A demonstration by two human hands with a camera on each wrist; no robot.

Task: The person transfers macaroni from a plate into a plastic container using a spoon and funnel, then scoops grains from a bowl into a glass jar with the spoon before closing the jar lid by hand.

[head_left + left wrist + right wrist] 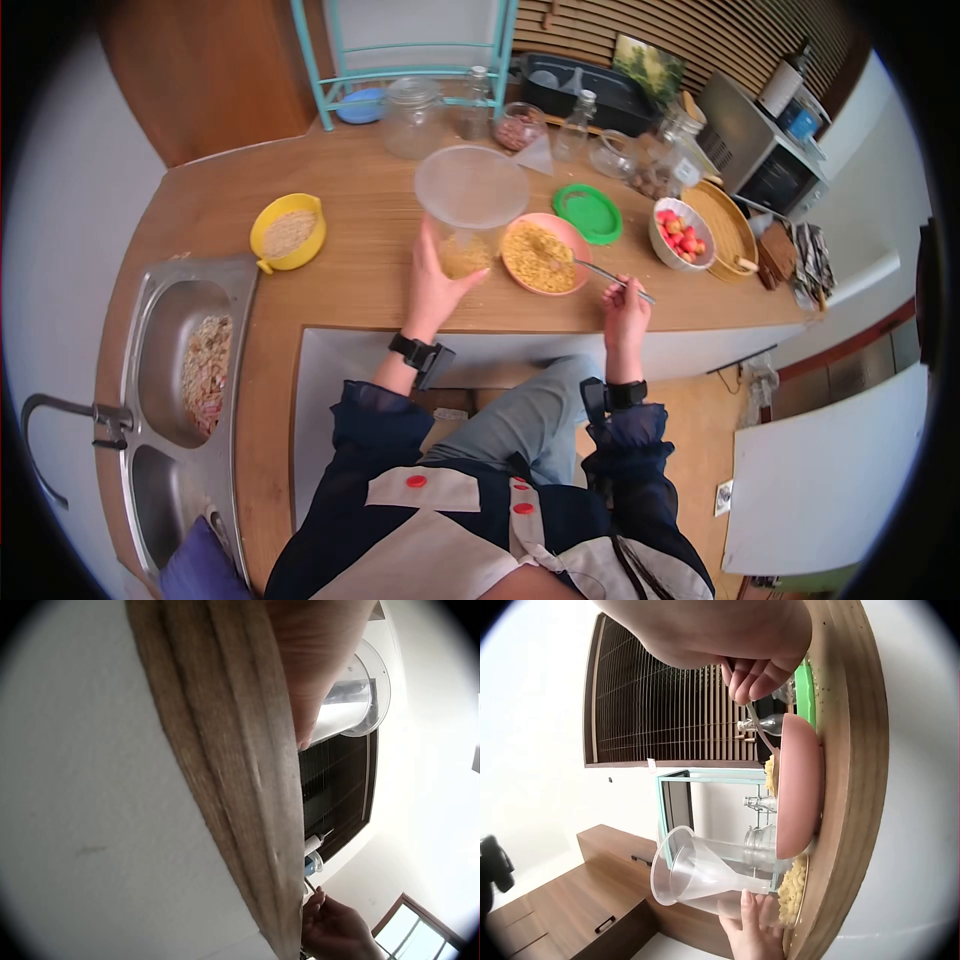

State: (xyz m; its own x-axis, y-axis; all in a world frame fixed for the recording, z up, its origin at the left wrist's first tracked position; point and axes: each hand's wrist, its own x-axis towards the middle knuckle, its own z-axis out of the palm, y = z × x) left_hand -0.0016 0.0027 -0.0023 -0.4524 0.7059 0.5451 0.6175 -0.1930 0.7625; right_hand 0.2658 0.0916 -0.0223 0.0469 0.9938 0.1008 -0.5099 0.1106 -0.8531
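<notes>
On the wooden tabletop (365,215), a shallow round pink bowl (547,282) of small yellow pasta pieces (540,252) sits near the front edge. At the bowl's nine o'clock, just beside it, stands a clear see-through jar (731,901) with similar pieces in its lower part. A wide-mouthed translucent plastic funnel (472,186) stands in its top, spout down, which presumably narrows the path into the jar.

The left hand (437,275) curls fingers and thumb round the jar's side, seemingly because the broad funnel makes it top-heavy and easy to tip. At the bowl's four o'clock, the right hand (627,308) pinches the handle of a slim grey metal spoon (605,273), whose far end reaches into the bowl; whether it carries a load is hard to tell. Keeping bowl and jar so close probably shortens the spoon's path and limits spills.

A flat round green lid (588,213) lies at the bowl's one to two o'clock, perhaps set there to leave the space between the hands free. A yellow handled bowl (318,240) of pale flakes stands well apart at nine o'clock.
</notes>
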